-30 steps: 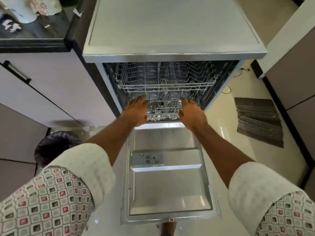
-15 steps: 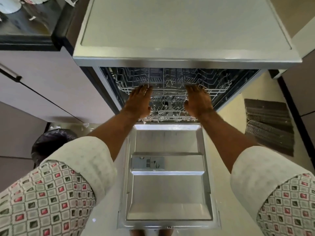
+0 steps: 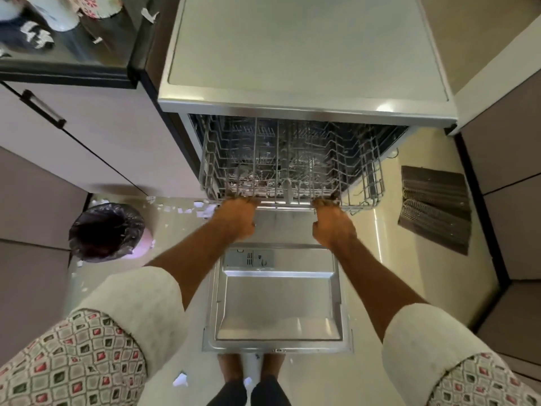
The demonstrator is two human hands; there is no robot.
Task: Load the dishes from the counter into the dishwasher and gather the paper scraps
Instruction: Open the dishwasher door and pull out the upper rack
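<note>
1. The left hand (image 3: 237,218) and the right hand (image 3: 332,227) each have their fingers hooked over the front rail of the wire rack (image 3: 292,159). They sit well apart, one toward each end, and carry nothing else.
2. The rack stands partway out of the dishwasher (image 3: 307,54), above the hinge end of the lowered door (image 3: 278,303) (I cannot say for sure which tier it is). It looks bare of crockery.
3. The dishes (image 3: 60,16) sit on the dark counter (image 3: 87,68), beyond the door and far to its left. They are too blurred to name beyond a pale cup.
4. Paper scraps (image 3: 202,210) lie on the floor just left of the door's hinge end. One more (image 3: 180,379) is near its free edge, and a lined bin (image 3: 108,231) stands further left.
5. Likely trouble:
   - An uneven tug, one hand leading, could skew the rack on its runners and jam it.
   - The person's feet are right at the door's free edge, so a step forward could bark a shin or put weight on the door.
   - Loose paper on glossy tile could slide underfoot while crockery is carried round.
</note>
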